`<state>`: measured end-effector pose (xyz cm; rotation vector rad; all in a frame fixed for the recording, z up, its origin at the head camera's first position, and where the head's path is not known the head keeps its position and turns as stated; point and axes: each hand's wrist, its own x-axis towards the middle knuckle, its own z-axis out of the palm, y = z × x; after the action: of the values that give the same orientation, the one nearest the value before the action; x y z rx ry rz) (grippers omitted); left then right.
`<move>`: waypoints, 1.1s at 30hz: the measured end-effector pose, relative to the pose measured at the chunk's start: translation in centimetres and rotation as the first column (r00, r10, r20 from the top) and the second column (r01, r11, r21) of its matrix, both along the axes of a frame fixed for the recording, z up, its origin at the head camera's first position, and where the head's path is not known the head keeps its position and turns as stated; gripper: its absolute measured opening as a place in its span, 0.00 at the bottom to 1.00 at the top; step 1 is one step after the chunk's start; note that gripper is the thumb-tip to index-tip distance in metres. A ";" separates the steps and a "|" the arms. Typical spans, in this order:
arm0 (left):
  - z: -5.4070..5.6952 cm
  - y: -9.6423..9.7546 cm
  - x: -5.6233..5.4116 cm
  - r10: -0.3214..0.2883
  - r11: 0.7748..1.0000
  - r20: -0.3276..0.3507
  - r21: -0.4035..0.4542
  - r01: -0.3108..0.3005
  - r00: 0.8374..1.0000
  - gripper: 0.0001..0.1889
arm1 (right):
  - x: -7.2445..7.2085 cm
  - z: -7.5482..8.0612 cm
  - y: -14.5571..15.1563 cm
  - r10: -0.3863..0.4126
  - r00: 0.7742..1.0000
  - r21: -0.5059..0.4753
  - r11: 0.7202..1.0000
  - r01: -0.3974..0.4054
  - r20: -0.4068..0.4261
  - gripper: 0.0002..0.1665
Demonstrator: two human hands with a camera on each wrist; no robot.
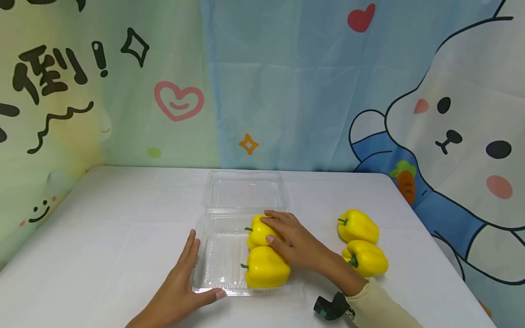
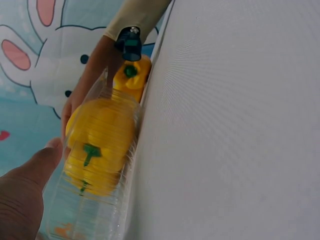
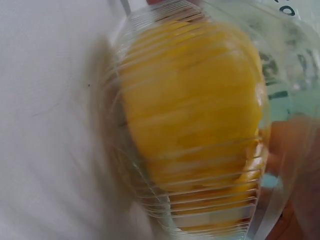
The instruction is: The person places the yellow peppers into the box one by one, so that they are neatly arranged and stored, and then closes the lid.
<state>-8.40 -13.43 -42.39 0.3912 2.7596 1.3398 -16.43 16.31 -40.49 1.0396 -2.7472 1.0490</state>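
A clear plastic clamshell box (image 1: 225,259) lies with its lid (image 1: 246,191) folded back, away from me. Two yellow bell peppers sit in its right half, stems pointing left: a near pepper (image 1: 267,268) and a far pepper (image 1: 257,234). My right hand (image 1: 297,241) grips the far pepper, fingers over its top and thumb on its near side. At the box's left edge, my left hand (image 1: 178,282) rests with fingers straight and thumb along the front rim. In the left wrist view, the left thumb (image 2: 37,167) is right at the clear wall.
Two more yellow bell peppers lie to the right, a back one (image 1: 358,226) and a front one (image 1: 367,258) close beside the right forearm. A white cloth covers the table (image 1: 102,237). Behind it hangs a printed cartoon curtain (image 1: 283,91). A dark wrist camera (image 1: 331,307) sits at the right sleeve.
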 end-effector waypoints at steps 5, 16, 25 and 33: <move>0.0 0.0 0.0 -0.002 1.000 -0.003 0.003 0.002 1.000 0.67 | 0.2 0.2 0.4 -0.017 1.000 -0.062 0.998 0.019 0.024 0.26; 0.2 0.1 0.1 0.005 1.000 0.039 0.016 -0.006 0.999 0.67 | 1.2 1.0 1.6 -0.056 0.997 -0.187 0.981 0.047 -0.044 0.26; 0.3 0.1 0.1 0.009 1.000 0.056 0.009 -0.010 0.998 0.68 | 2.2 1.4 3.2 -0.092 0.995 -0.158 0.984 0.083 -0.049 0.25; 0.2 0.1 0.0 0.011 1.000 0.044 0.007 -0.012 0.999 0.67 | 2.8 1.9 4.8 -0.116 0.991 -0.124 0.987 0.107 -0.070 0.24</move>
<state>-8.42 -13.31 -42.15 0.3426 2.7268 1.3446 -13.61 21.09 -38.56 0.8796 -2.6119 1.1169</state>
